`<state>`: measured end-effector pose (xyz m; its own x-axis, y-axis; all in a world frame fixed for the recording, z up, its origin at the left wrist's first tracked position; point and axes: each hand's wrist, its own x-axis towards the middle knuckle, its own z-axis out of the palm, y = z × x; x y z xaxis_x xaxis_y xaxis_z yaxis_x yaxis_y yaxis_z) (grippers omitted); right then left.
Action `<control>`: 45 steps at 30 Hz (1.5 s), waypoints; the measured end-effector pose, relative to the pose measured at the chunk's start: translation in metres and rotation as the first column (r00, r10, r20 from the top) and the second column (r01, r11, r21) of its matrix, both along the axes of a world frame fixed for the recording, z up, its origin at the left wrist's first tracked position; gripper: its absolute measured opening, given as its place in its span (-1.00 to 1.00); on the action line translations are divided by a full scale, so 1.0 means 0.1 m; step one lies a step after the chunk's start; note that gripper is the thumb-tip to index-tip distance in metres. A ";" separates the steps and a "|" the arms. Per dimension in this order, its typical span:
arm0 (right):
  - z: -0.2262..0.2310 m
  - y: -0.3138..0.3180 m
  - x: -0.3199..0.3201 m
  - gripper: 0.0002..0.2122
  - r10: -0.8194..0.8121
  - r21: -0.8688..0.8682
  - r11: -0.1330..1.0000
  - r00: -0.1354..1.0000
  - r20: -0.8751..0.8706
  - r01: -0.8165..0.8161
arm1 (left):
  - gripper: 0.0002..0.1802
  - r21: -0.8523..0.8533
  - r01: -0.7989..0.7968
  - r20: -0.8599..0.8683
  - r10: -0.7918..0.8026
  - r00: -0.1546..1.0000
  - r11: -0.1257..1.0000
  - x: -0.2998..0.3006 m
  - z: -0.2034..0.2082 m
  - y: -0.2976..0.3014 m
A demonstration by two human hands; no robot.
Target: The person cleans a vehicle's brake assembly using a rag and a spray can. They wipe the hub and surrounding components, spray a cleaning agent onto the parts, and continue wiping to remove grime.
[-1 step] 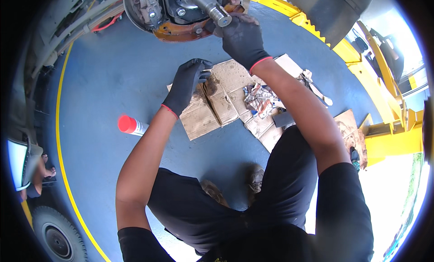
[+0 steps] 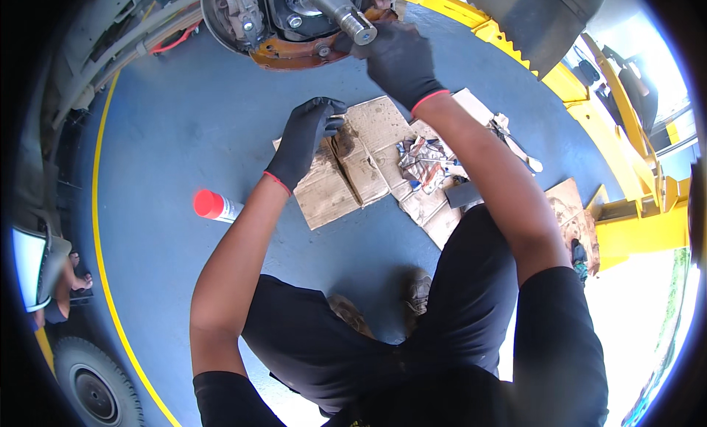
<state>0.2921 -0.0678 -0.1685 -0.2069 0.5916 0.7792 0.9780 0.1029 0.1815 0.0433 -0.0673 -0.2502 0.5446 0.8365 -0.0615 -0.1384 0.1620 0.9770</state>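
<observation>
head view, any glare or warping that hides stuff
Head view: strong fisheye warp, the yellow floor line bows near the black rim; sunlight blows out the lower right corner past the yellow lift; both gloved hands, left and right, stay evenly lit and sharp.

Your right hand (image 2: pixel 401 62) in a matt black knit glove touches the bright, smooth metal spindle (image 2: pixel 340 7); the rusty, rough backing plate (image 2: pixel 294 57) lies just below it. Under your left hand (image 2: pixel 305 136) lies stained, matt cardboard (image 2: pixel 331 191). The floor (image 2: pixel 184 132) is smooth blue paint.
</observation>
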 end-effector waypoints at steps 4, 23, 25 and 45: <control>0.06 0.06 0.11 -0.68 -0.085 0.165 0.981 0.989 -0.118 0.104 | -0.68 0.087 0.020 0.044 -0.024 0.999 0.996 0.00 0.02 0.02; -0.28 -0.01 -0.85 -0.48 0.333 -0.047 0.937 0.925 -0.181 -0.347 | -0.67 0.029 0.025 -0.047 -0.024 0.999 0.999 -0.15 0.02 0.07; -0.41 0.12 -1.03 -0.53 0.173 -0.066 0.983 0.985 0.012 -0.172 | -0.67 0.081 0.012 -0.145 0.000 0.989 0.997 -0.16 0.02 0.08; -0.31 0.07 -0.85 -0.79 0.201 -0.084 0.977 0.977 0.066 -0.195 | -0.73 -0.012 0.042 -0.109 -0.043 0.993 0.999 -0.31 0.03 0.10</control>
